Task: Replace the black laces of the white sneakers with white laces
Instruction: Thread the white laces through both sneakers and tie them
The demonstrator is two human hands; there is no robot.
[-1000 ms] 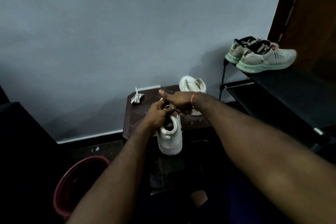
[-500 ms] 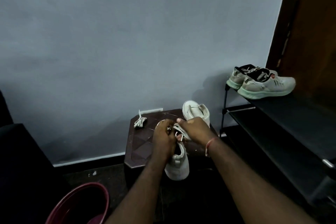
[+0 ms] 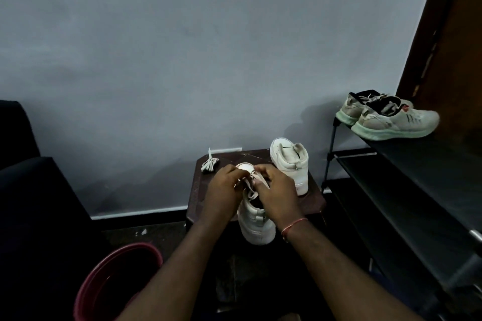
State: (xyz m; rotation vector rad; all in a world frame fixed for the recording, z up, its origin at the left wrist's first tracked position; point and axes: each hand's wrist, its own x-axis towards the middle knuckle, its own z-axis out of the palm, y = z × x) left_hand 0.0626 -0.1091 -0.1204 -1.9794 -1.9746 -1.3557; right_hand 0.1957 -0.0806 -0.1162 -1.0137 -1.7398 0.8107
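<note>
A white high-top sneaker (image 3: 257, 227) stands on the front edge of a small dark stool (image 3: 311, 200), heel toward me. My left hand (image 3: 224, 191) and my right hand (image 3: 276, 194) are both over its tongue, each pinching a strand of the white lace (image 3: 254, 185) threaded through it. The second white sneaker (image 3: 289, 161) stands behind and to the right on the stool; no lace is visible on it. A bundled white lace (image 3: 210, 164) lies at the stool's back left corner. No black lace is visible.
A black shoe rack (image 3: 417, 190) stands at the right with a pair of white-and-green running shoes (image 3: 386, 118) on top. A dark red bucket (image 3: 114, 276) sits on the floor at lower left. A dark seat (image 3: 31, 203) is at the left, a grey wall behind.
My right arm has drawn back from its stretch across the stool, and my right hand now sits over the sneaker beside my left. The view has tilted upward.
</note>
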